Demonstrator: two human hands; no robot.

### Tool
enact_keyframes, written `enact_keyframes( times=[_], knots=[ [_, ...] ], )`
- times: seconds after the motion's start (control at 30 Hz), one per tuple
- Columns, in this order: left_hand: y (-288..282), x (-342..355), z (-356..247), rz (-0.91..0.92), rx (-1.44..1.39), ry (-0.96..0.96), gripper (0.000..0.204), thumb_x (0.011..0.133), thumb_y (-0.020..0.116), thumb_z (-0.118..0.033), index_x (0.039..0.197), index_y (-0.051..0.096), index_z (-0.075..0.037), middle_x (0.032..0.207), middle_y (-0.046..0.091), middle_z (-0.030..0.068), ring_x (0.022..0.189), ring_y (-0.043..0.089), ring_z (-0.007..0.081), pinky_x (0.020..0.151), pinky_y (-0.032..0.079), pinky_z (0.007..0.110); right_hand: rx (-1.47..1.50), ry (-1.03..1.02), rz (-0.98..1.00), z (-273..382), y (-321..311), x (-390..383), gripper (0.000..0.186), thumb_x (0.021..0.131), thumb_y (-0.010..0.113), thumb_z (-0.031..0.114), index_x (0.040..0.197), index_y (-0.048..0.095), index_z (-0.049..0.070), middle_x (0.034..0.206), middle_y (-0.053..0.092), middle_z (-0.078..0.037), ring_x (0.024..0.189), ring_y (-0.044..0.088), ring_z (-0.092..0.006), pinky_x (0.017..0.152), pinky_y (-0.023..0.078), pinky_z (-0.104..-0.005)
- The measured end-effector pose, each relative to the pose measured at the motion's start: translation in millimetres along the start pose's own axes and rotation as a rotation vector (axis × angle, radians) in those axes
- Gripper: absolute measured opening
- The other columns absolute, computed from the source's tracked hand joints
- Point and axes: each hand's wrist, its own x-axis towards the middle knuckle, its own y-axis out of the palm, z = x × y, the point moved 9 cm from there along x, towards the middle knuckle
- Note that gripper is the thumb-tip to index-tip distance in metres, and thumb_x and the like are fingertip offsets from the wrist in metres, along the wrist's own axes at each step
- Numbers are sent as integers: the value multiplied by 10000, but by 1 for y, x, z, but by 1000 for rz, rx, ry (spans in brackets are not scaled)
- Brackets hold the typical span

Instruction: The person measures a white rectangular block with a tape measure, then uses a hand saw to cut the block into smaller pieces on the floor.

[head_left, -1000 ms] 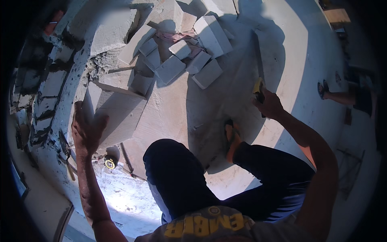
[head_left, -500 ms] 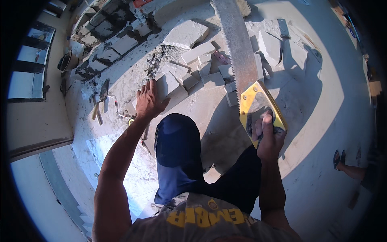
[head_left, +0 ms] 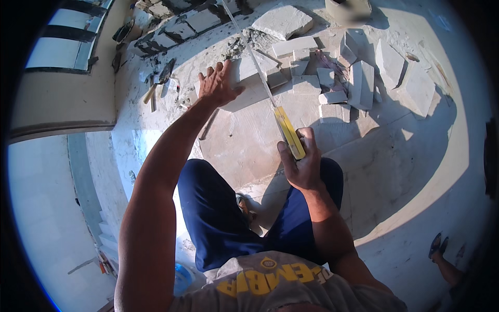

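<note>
A hand saw (head_left: 262,78) with a yellow handle is held in my right hand (head_left: 303,165), its fingers closed round the grip. The blade is seen nearly edge-on and slants far and left. It crosses the right part of a pale masonry block (head_left: 248,95); whether its teeth touch the block I cannot tell. My left hand (head_left: 218,86) lies spread on the left end of that block, fingers apart. A small offcut (head_left: 276,78) sits against the block's right end, just beyond the blade.
Several cut block pieces (head_left: 361,86) lie to the right, with a large slab (head_left: 282,22) farther back. A block wall with mortar (head_left: 202,21) runs at the far left. Hand tools (head_left: 156,88) lie left of my left hand. Another person's foot (head_left: 435,246) shows at right.
The saw has swung left from beside the block to over it, turning from flat-on to edge-on. My left hand stays on the block. The whole view has shifted.
</note>
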Motion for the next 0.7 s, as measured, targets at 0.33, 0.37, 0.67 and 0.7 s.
enact_keyframes(
  times=[0.33, 0.37, 0.67, 0.7],
  knots=[
    [5, -3, 5, -7, -102, -18, 960, 827, 787, -653, 1586, 418, -196, 1498, 526, 188, 1435, 472, 414, 1170, 295, 709, -141, 21, 90, 14, 11, -27, 471, 1006, 728, 248, 1358, 580, -29, 905, 715, -155, 796, 722, -207, 720, 567, -347],
    [4, -1, 13, 10, -154, 15, 949, 841, 768, -670, 1583, 429, -183, 1509, 527, 194, 1442, 473, 415, 1173, 311, 689, -122, -15, 73, 19, 13, -36, 442, 1023, 701, 227, 1366, 587, -29, 983, 729, -150, 865, 730, -208, 771, 574, -350],
    [10, 7, 36, -68, -220, -66, 921, 997, 381, -803, 1550, 496, -76, 1582, 532, 180, 1460, 501, 354, 1193, 350, 555, -156, -15, 99, 33, 19, -72, 373, 1050, 650, 187, 1345, 607, -37, 1008, 716, -153, 901, 726, -216, 801, 570, -357],
    [10, 8, 38, -64, -214, -64, 912, 995, 365, -812, 1533, 517, -93, 1563, 556, 157, 1468, 493, 338, 1191, 323, 592, -151, -3, 95, 31, 19, -75, 375, 1047, 655, 189, 1343, 608, -37, 1004, 715, -156, 896, 723, -216, 797, 569, -358]
  ],
)
